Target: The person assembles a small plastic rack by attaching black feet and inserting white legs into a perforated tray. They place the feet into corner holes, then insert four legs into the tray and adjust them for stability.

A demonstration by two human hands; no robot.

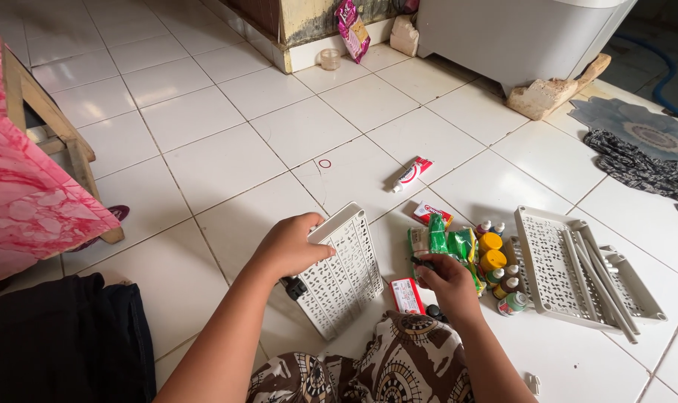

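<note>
My left hand (290, 245) grips the near edge of a white perforated plastic shelf tray (346, 269) that stands tilted on the tiled floor, with a small black wheel (295, 287) at its lower corner. My right hand (447, 280) is closed around a small dark piece, right beside a pile of green sachets (443, 242) and small bottles with yellow caps (491, 250). A red and white flat box (407, 295) lies below that hand.
Two more white perforated trays with several white tubes (578, 272) lie at right. A toothpaste tube (411, 173) and a red box (432, 213) lie farther out. A pink-covered wooden table (25, 172) stands left; a white appliance (518, 33) and dark cloth (641, 168) at back right.
</note>
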